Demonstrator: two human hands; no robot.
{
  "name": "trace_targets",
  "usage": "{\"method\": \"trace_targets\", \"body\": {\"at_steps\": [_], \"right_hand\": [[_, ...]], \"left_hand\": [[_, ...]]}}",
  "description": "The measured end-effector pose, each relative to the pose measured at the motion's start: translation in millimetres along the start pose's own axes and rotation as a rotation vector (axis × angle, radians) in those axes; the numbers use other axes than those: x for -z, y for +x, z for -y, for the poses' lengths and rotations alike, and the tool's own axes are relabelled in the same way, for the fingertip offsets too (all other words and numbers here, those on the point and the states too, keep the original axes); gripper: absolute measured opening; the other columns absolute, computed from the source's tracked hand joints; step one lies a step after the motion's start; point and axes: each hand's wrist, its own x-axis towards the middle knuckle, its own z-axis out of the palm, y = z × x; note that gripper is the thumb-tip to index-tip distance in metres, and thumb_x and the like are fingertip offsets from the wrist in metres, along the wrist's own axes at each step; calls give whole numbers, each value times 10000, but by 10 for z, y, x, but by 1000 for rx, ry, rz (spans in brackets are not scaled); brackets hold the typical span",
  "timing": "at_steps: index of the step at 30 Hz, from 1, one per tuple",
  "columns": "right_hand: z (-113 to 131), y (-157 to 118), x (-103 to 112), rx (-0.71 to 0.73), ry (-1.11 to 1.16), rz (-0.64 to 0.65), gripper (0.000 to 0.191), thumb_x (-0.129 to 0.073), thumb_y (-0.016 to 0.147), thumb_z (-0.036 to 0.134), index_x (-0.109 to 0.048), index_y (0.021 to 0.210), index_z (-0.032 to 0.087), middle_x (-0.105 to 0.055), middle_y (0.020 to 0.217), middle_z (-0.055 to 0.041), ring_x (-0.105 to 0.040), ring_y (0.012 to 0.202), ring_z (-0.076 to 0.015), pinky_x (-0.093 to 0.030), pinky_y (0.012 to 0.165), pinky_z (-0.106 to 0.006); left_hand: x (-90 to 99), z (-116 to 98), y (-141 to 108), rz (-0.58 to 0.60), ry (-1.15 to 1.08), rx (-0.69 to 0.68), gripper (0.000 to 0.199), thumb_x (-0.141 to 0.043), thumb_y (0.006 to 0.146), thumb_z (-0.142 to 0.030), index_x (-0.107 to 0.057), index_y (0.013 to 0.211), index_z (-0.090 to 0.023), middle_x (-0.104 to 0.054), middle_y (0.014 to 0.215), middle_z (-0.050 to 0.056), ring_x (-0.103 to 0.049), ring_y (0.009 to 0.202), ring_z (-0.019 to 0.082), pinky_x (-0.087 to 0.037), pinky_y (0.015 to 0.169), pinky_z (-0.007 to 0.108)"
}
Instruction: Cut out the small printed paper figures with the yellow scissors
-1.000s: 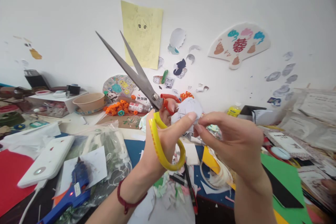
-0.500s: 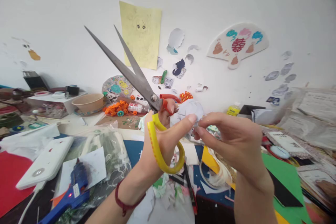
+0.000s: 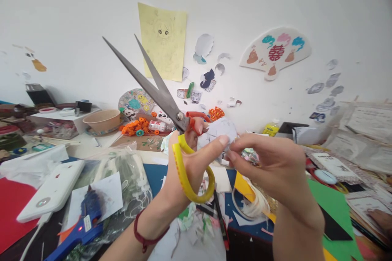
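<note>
The white wall (image 3: 245,0) takes the whole upper half of my view, from 9 round through 12 to 3 o'clock. Below it spreads the cluttered tabletop (image 3: 107,140), heaped with paper, bags and scraps. Against these I have the big scissors (image 3: 168,104), blades apart, tips toward 10 o'clock; the yellow loop hangs about the base of my left thumb, and the orange-red loop lies against a finger.

My left hand (image 3: 194,163) is just below the centre, toward 6 o'clock; my right hand (image 3: 272,163) is at 4, its back facing me. Beyond my right wrist, also toward 4, lies a green sheet (image 3: 330,195). On the wall, a painted fan (image 3: 276,54) sits at 2 and a yellow sheet (image 3: 163,49) with a pencilled face at 11. Toward 8 there's a white slab (image 3: 50,191) with a cable, and nearer 7 a blue glue gun (image 3: 87,222).

Smaller is the pale papery piece (image 3: 219,126), just off centre toward 4. My left thumb presses down on it, and my right thumb and forefinger pinch its edge. A tan bowl (image 3: 102,121) stands at 9. The thinnest thing is my dark red wristband (image 3: 150,239), at 7.
</note>
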Motion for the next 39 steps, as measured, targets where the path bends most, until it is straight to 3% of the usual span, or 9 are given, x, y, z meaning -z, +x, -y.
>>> {"method": "trace_targets", "body": {"at_steps": [12, 16, 18, 20, 23, 27, 33, 36, 39], "right_hand": [[44, 49, -40, -73, -45, 157, 179, -661, 832, 73, -606, 738, 216, -611, 645, 80, -545, 591, -55, -454, 616, -176], [-96, 79, -101, -244, -41, 403, 150, -633, 911, 210, -661, 764, 216, -644, 640, 57, -546, 573, -75, -432, 557, -196], [-162, 98, -140, -331, -72, 441, 222, -638, 921, 289, -636, 717, 204, -625, 613, 48, -522, 559, -87, -397, 523, -217], [-209, 115, -167, -341, -144, 405, 318, -671, 903, 332, -566, 636, 194, -567, 562, 52, -472, 532, -89, -345, 497, -236], [-243, 133, -144, -243, -257, 337, 300, -670, 896, 233, -570, 616, 192, -556, 570, 55, -457, 540, -91, -326, 528, -256], [-238, 128, -11, -123, -351, 234, 111, -667, 885, 130, -696, 834, 224, -713, 875, 24, -636, 752, -132, -430, 658, -273], [-127, 117, 81, 100, -311, -123, 266, -645, 914, 94, -701, 1138, 226, -715, 1157, -63, -675, 1079, -206, -526, 922, -350], [-102, 120, 72, 236, -267, -132, 404, -640, 901, 49, -682, 1241, 263, -658, 1319, -84, -627, 1213, -233, -518, 1009, -410], [-119, 102, 91, 301, -296, -112, 405, -646, 873, 3, -721, 1155, 285, -665, 1301, -74, -637, 1193, -234, -536, 984, -423]], "left_hand": [[142, -239, 80, -59, -25, -31, 308, -746, 795, -160, -446, 788, -228, -480, 770, -27, -507, 746, 140, -429, 723, 300], [157, -232, 127, -53, -137, 23, 330, -775, 761, -163, -450, 768, -217, -489, 750, -37, -522, 715, 120, -440, 693, 271], [144, -220, 136, -29, -209, 82, 329, -783, 741, -149, -459, 742, -206, -487, 736, -37, -519, 703, 109, -445, 673, 252], [127, -216, 140, 12, -274, 157, 311, -784, 723, -136, -479, 724, -196, -484, 715, -34, -512, 682, 103, -447, 648, 237], [102, -207, 148, 57, -345, 292, 288, -797, 687, -136, -514, 702, -182, -495, 707, -27, -515, 665, 96, -459, 627, 222], [69, -190, 152, 45, -380, 401, 269, -817, 628, -139, -554, 672, -167, -508, 693, -29, -520, 630, 90, -466, 574, 217], [48, -196, 130, 67, -327, 540, 243, -826, 619, -149, -597, 702, -155, -563, 699, -16, -575, 615, 111, -492, 565, 256], [39, -180, 126, 120, -239, 602, 229, -831, 637, -174, -608, 687, -174, -576, 676, -9, -574, 595, 128, -475, 538, 275], [27, -149, 126, 147, -143, 567, 225, -835, 643, -202, -612, 672, -206, -565, 641, -16, -579, 580, 155, -470, 514, 298]]}}
